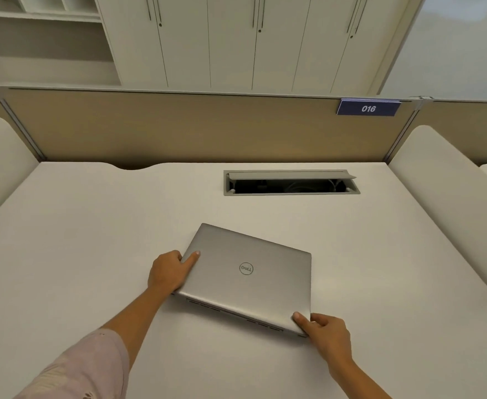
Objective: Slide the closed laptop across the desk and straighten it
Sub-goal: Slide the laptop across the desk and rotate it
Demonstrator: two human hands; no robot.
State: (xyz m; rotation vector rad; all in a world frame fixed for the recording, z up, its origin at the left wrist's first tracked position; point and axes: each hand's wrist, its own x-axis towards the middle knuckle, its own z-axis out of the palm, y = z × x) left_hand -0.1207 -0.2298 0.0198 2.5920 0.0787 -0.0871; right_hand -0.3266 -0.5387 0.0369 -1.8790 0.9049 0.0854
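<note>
laptop: closed silver rectangular metal laptop (250, 276) with round logo, lying skewed on the desk's near-centre, its far-left corner pointing toward the partition
desk: plain white flat desk (92, 226) bearing it
left hand: left hand (168, 272) clamping the laptop's left edge, thumb lying on lid, fingers curling under, probably
right hand: right hand (325, 332) pinching the near-right corner, thumb on top
cable tray: grey recessed cable tray (291, 182), flap open, sitting well beyond laptop
sign: blue plate (368, 108) reading 016, hanging on the beige partition

Left arm (138, 321): loose sleeve (89, 367), pale pink with faint mottled pattern, ends near elbow, forearm bare below it. Left hand (168, 273): bare, no ring or watch seen. Right hand (327, 331): bare, wrist bare, right forearm (357, 378) uncovered to frame edge.
</note>
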